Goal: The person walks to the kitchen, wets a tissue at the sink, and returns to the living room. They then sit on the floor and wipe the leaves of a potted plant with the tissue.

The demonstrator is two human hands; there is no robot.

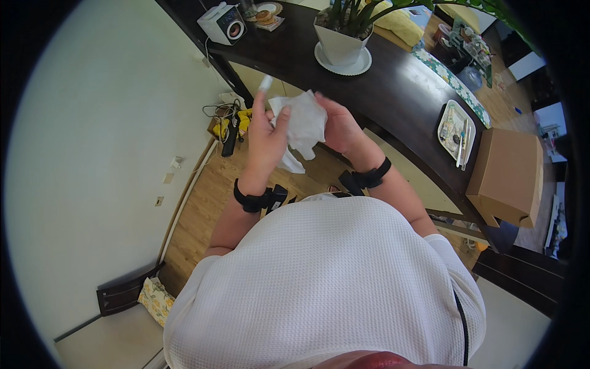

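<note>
A crumpled white tissue or thin cloth (304,121) is held between my hands, with loose ends hanging below. My left hand (266,140) grips its left side, the thumb lying over the front. Something white, perhaps a dressing or a piece of the same material, covers the tip of a raised left finger (266,83). On the other side, my right hand (339,123) holds the tissue's right edge, most of its fingers hidden behind it. Both hands are in the air in front of the dark wooden desk (295,57). Each wrist wears a black strap with a small device.
On the desk stand a white speaker clock (222,24), a potted plant in a white pot (341,44), a tray of small items (456,131) and a cardboard box (507,170). Cables (230,117) lie on the floor by the wall at left.
</note>
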